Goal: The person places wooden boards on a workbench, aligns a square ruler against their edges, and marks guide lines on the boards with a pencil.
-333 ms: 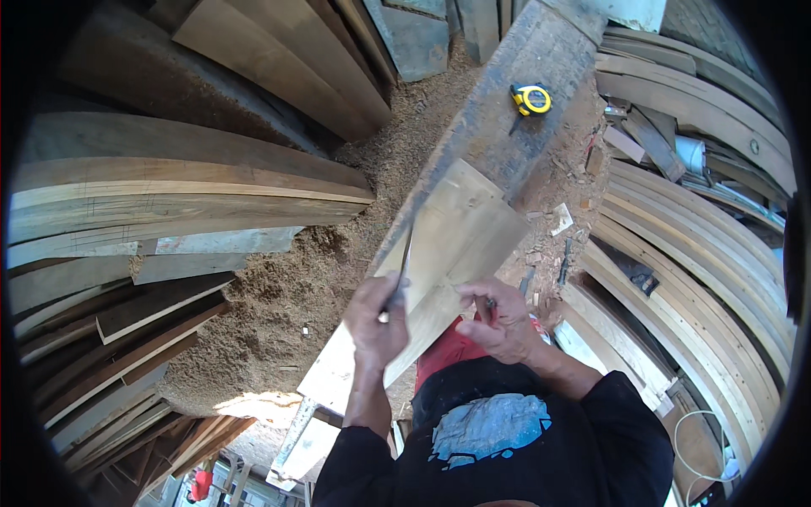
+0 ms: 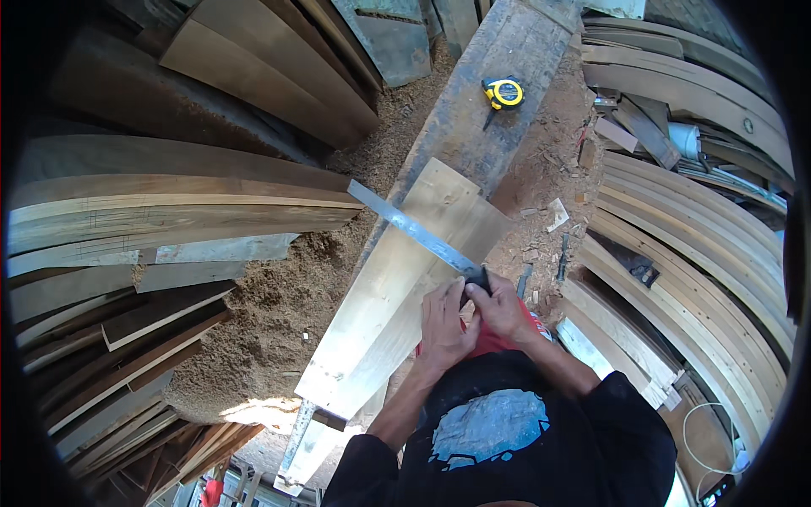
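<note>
A try square [image 2: 414, 230] with a long metal blade and a dark stock lies slantwise over a pale wooden board [image 2: 363, 313]. Its blade reaches past the board's left edge. My left hand [image 2: 448, 325] is closed at the stock end, its fingers bent and partly covering one another. Beside it, my right hand [image 2: 503, 314] grips the dark stock at the board's right edge with thumb and fingers. Whether anything else small is in the fingers is hidden. The board rests on a worn, grey workbench plank [image 2: 473, 139].
A yellow and black tape measure [image 2: 505, 93] lies farther up the bench. Stacked planks [image 2: 186, 198] stand on the left, with more curved-looking boards [image 2: 693, 245] on the right. Sawdust [image 2: 287, 321] and wood scraps [image 2: 557, 215] cover the floor beside the bench.
The square has swung from pointing away, edge-on in my left hand, to lying across the board. Both hands have come together at its stock, my left hand moving right.
</note>
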